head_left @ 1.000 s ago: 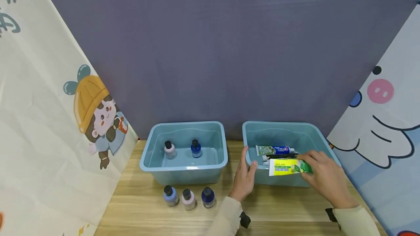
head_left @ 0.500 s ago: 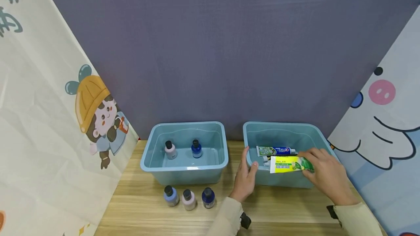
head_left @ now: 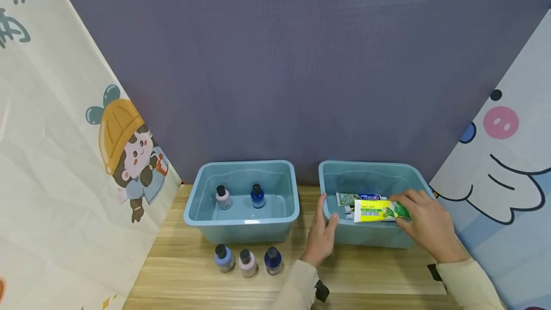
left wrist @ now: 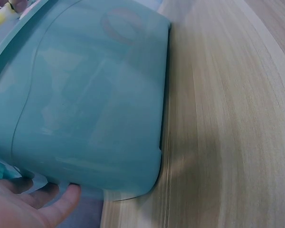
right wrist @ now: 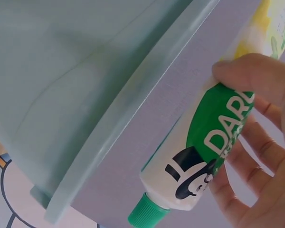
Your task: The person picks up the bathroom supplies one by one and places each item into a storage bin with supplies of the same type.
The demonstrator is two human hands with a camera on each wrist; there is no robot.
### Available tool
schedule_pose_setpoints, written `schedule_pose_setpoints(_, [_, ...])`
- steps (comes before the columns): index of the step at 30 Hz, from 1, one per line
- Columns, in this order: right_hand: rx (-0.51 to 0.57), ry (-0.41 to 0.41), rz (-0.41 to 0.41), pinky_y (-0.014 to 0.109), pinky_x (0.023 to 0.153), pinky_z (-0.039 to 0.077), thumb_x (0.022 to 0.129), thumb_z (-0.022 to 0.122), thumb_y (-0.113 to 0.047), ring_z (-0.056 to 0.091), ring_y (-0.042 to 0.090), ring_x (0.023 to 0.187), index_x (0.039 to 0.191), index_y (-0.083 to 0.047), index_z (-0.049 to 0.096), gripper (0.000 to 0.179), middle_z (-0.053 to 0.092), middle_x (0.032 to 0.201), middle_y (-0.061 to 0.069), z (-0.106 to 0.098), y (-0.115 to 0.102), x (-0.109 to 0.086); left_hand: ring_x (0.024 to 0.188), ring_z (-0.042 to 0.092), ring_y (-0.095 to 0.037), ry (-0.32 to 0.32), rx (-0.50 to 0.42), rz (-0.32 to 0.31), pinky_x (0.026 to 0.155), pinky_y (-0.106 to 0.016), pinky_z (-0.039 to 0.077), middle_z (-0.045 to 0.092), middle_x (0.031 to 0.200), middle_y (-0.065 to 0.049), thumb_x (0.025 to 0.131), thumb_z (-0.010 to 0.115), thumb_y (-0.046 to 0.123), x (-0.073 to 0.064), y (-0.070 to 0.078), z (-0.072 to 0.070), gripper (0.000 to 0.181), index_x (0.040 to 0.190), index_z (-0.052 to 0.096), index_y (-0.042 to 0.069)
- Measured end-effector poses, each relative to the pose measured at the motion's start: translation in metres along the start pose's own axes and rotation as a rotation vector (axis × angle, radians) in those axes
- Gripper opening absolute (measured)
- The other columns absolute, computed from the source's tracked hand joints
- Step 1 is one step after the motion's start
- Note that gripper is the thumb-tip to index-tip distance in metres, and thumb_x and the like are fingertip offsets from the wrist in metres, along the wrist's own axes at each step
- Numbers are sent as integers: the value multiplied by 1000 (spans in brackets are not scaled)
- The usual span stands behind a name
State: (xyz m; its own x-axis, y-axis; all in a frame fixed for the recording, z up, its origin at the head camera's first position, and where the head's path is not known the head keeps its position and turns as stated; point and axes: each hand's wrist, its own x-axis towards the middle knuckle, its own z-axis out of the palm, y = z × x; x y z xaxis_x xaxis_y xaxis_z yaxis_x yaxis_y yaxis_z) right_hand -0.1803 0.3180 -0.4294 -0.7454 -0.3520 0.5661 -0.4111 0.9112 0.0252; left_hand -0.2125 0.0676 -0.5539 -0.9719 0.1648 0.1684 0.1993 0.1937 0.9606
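My right hand (head_left: 428, 226) pinches a yellow and green toothpaste tube (head_left: 372, 211) near its capped end, over the front rim of the right-hand blue bin (head_left: 370, 238). The right wrist view shows the tube's green cap (right wrist: 148, 212) pointing down, thumb across the print. My left hand (head_left: 320, 240) rests on the bin's front left corner, thumb at the front rim and fingers along the side. In the left wrist view its fingertips (left wrist: 69, 192) lie against the bin wall. Inside the bin lies a blue and green toothpaste tube (head_left: 347, 199), partly covered by the held tube, with white-ended items (head_left: 348, 209) beside it.
A second blue bin (head_left: 254, 229) stands to the left, holding a pink bottle (head_left: 223, 200) and a blue bottle (head_left: 257, 198). Before it stand a light blue bottle (head_left: 224, 260), a pink bottle (head_left: 247, 265) and a dark blue bottle (head_left: 273, 263) on the wooden table (head_left: 353, 286).
My right hand has carried the yellow and green tube a little farther back over the bin, and it now covers part of the blue and green tube. My left hand stays at the corner.
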Motion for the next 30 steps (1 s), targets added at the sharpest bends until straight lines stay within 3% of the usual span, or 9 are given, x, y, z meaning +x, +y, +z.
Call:
schedule_pose_setpoints(12, [-2, -4, -20, 39, 52, 49, 56, 97, -12, 62, 28, 77, 109, -10, 75, 57, 71, 99, 8, 0, 11, 11, 147, 42, -23, 0, -13, 8, 114, -54, 41, 30, 167, 4, 108, 40, 50, 0, -3, 1, 59, 158, 9, 54])
schedule_pose_setpoints(20, [-23, -45, -21, 44, 58, 52, 60, 95, -15, 64, 28, 82, 110, -10, 75, 54, 71, 101, 8, 2, 17, 16, 147, 41, -23, -4, -5, 8, 115, -54, 40, 29, 167, 5, 109, 41, 46, -1, -3, -1, 60, 159, 9, 54])
schedule_pose_setpoints(30, [-18, -79, -23, 29, 48, 42, 63, 95, -14, 63, 25, 79, 113, -11, 75, 53, 70, 102, 8, 6, 25, 26, 148, 41, -26, -8, 0, 14, 113, -56, 40, 29, 168, 4, 108, 39, 52, 0, -3, -1, 59, 159, 8, 53])
